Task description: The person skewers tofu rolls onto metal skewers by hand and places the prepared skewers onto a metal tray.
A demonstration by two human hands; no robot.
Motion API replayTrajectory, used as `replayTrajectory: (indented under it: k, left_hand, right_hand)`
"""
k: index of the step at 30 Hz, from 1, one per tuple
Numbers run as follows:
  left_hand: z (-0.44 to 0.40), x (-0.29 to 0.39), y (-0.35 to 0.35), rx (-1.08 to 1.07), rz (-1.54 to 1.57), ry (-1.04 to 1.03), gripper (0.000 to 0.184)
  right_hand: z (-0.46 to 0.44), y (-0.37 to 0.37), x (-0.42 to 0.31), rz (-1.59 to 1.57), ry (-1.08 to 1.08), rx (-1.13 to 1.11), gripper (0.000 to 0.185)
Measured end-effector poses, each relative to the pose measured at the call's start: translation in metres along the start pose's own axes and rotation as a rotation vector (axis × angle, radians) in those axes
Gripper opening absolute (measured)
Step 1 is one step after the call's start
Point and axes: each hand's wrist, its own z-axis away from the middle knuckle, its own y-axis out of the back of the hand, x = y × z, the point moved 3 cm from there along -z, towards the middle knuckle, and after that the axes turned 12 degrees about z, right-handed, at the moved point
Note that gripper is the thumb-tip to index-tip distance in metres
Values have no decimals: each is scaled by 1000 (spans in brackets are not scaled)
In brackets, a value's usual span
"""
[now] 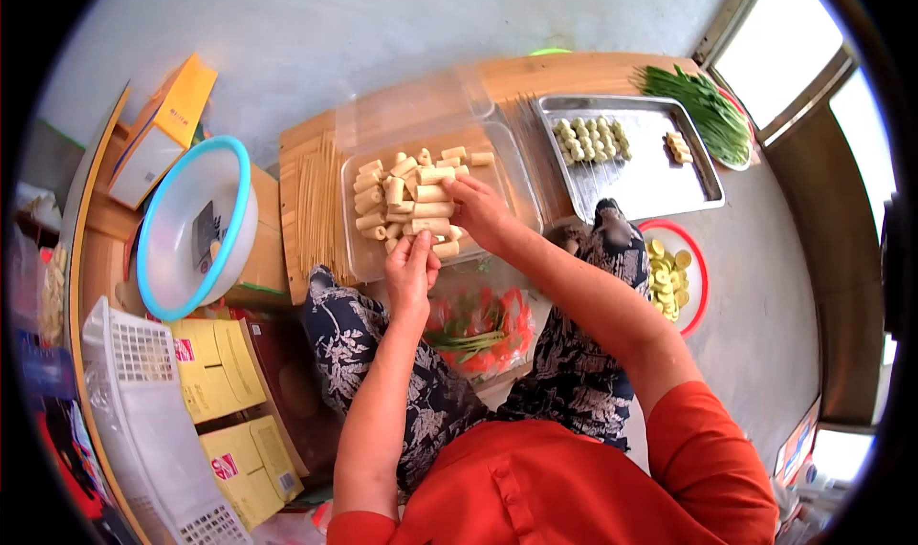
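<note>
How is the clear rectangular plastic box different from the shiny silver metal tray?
The clear rectangular plastic box is see-through; the shiny silver metal tray isn't. The box holds many beige tube-shaped rolls, while the tray holds skewered greenish balls and a few tan pieces. Both are rectangular with rounded corners.

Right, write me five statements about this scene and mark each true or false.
1. The left hand and right hand are at the beige rolls. True.
2. The metal tray holds only yellow slices. False: the metal tray holds skewered green balls and a few pale pieces.
3. The yellow slices are in a blue-rimmed basin. False: a red-rimmed basin holds them.
4. Thin wooden sticks lie beside the clear container. True.
5. The sleeves are blue. False: they're red.
</note>
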Motion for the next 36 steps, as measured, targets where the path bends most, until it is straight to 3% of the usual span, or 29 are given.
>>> replayTrajectory:
  k: [2,8,15,20,28,36]
  left_hand:
    - [1,0,4,32,14,1,22]
    - [-6,1,7,-68,105,-136,14]
    - [-10,6,13,27,335,-242,11]
    - [-10,7,16,88,446,-202,10]
    - [-9,9,5,-47,314,-169,24]
    - [8,8,-8,-146,150,-18,21]
  right_hand:
    - [-1,3,5,55,-21,-40,26]
    - [19,6,-1,209,-100,119,27]
    - [84,-42,16,752,-188,-187,17]
    - [91,-53,33,723,-192,-269,10]
    - [93,-41,-6,819,-112,-129,8]
    - [103,44,-126,900,20,163,14]
